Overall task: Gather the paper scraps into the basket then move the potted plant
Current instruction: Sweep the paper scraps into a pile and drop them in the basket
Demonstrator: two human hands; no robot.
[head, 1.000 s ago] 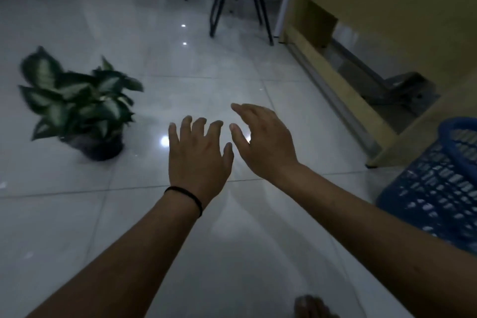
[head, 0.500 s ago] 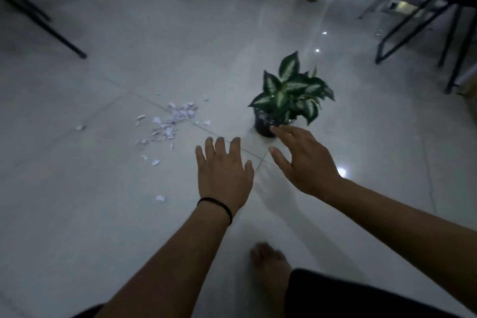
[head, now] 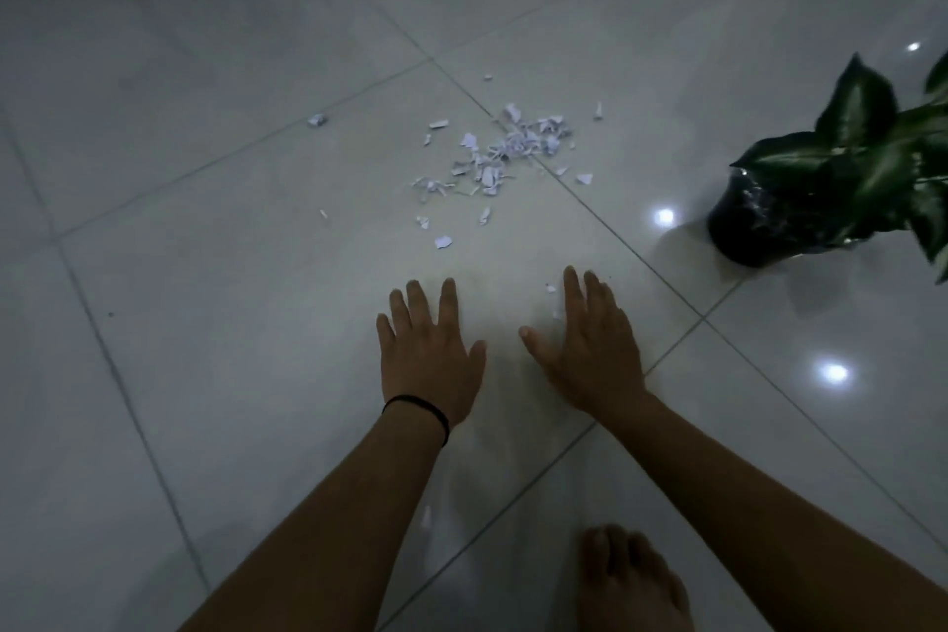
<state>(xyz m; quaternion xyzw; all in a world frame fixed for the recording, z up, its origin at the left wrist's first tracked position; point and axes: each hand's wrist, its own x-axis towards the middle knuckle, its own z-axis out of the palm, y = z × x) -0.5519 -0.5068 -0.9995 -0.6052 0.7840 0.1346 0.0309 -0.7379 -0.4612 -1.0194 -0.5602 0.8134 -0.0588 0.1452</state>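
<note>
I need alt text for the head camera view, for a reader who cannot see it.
Two open hands, left hand and right hand, reach over a tiled floor toward scattered paper scraps. A potted plant stands to the right, apart from them.

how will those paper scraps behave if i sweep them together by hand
The paper scraps look tiny and thin, so probably very light and apt to scatter. The glossy floor tiles should let them slide easily, though flat bits may resist pinching.
</note>
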